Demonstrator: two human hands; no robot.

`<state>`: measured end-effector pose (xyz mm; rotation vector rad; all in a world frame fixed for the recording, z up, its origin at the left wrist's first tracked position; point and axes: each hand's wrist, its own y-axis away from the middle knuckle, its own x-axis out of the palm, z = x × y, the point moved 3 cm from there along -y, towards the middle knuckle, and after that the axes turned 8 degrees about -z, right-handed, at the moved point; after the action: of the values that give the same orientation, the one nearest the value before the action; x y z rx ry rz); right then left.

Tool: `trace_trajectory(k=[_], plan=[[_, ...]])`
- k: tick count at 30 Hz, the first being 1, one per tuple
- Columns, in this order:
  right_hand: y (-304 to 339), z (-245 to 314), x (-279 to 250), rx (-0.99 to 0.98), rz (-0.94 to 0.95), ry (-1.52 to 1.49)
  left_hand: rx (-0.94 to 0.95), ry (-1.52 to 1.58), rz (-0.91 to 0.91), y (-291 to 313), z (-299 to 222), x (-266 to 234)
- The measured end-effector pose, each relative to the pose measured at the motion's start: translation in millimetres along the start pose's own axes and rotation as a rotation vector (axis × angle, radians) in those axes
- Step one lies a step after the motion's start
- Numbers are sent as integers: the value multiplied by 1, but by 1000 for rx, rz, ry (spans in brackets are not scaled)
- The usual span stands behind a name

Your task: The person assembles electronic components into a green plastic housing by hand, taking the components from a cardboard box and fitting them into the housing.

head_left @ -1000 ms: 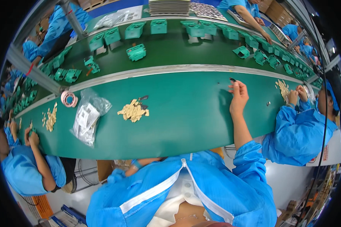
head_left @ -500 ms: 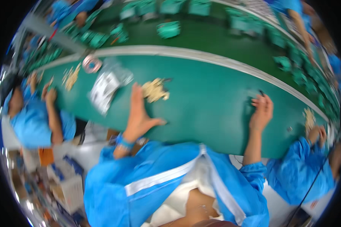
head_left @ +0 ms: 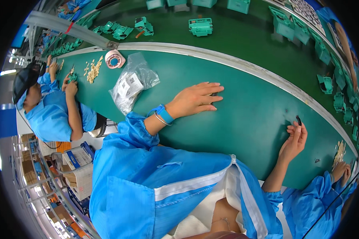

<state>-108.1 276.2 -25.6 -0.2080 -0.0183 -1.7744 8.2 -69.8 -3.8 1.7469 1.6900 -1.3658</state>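
Note:
My left hand (head_left: pixel 197 99) lies palm down over the green tabletop (head_left: pixel 227 131), fingers stretched out and slightly apart. A bit of something dark shows between its fingertips; whatever else is under the palm is hidden, and the pile of cream-coloured pieces is out of sight. Raised over the table's right part, my right hand (head_left: pixel 294 141) pinches a small black stick-like piece (head_left: pixel 298 120) between thumb and fingers, its end pointing up. To the left of my left hand sits a clear plastic bag (head_left: pixel 141 75) with a white label.
A pink-and-white tape roll (head_left: pixel 115 59) stands near the metal rail (head_left: pixel 179 48). Beyond it, a dark green belt carries several green plastic housings (head_left: pixel 200 27). Co-workers sit left (head_left: pixel 54 107) and right (head_left: pixel 315 207), each near cream pieces (head_left: pixel 95 71).
My left hand has moved right and flattened down where the cream pile lay, hiding it. My right hand still holds the black piece. The whole view has shifted and turned.

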Motion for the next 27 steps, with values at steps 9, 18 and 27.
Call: trace_trajectory(k=[9,18,27], plan=[[-2,1,8,9,14,-9,16,375,76,-31,-36,23],[0,4,5,1,25,25,-353,-80,3,12,-30,4],[-7,5,8,-14,2,-73,-148,432,-93,-26,-20,11]])
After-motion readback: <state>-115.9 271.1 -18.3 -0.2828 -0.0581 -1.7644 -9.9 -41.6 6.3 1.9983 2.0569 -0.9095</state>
